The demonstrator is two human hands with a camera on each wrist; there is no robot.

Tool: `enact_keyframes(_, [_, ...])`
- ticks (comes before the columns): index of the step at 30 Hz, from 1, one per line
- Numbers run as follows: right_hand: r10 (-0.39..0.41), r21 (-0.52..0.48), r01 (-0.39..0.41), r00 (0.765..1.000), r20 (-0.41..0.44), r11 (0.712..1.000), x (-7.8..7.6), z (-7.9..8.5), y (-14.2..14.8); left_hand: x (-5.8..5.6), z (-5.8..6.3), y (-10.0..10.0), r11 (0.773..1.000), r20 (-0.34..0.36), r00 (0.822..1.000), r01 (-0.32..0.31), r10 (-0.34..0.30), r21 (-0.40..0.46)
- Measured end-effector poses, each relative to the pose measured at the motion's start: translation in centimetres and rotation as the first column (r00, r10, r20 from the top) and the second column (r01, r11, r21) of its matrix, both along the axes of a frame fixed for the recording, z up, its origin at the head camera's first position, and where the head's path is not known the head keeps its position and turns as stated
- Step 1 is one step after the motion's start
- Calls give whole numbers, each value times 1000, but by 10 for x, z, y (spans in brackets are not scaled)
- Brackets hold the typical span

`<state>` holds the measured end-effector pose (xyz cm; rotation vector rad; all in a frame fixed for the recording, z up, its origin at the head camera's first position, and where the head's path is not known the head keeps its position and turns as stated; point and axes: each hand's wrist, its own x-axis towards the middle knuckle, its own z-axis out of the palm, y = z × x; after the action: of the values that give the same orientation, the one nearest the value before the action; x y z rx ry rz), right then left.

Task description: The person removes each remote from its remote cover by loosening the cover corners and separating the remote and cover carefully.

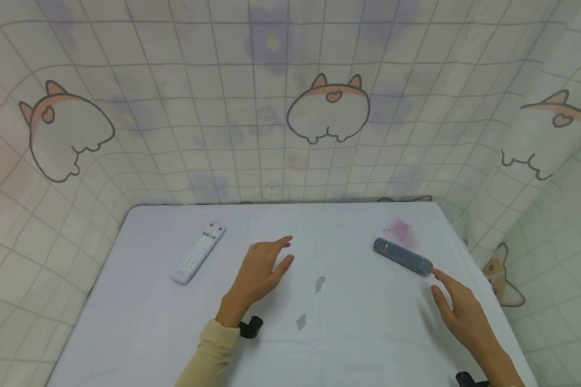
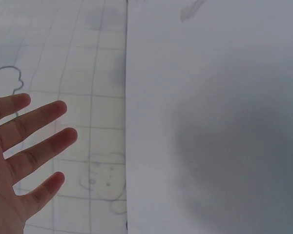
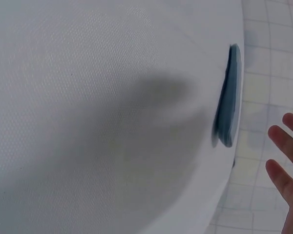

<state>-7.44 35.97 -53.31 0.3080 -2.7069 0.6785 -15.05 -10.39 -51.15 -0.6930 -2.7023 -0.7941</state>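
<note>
A dark grey remote control lies at a slant on the right of the white table. My right hand is just in front of it, index fingertip overlapping its near end in the head view. In the right wrist view the remote is seen edge-on, with the fingers apart from it. My left hand hovers over the middle of the table, holding nothing; its fingers are spread in the left wrist view. To its left lies a white remote control with rows of buttons.
The table is covered in white and bears a pink stain behind the dark remote and two grey marks near the middle. A gridded curtain with dog drawings hangs round the back and sides.
</note>
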Motion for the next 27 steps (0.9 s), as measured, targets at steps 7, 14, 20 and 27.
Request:
enact_keyframes(7, [8,-11,-8,1000,-5,1000,-3,-3,0,-5,-1,12,1000,15,999,28,-28,2])
enact_keyframes(14, [26,-15,-26,999,-30,1000,-8,-4,1,-12,2,25,998,64,996,57,-55,-17])
enact_keyframes(20, [27,-12,-27,999,-37,1000,-9,-7,5,-23,-1,46,994,77,992,102,-100,-33])
enact_keyframes(27, [19,-20,-20,999,-33,1000,-11,-11,7,-32,-5,74,987,96,984,153,-148,-47])
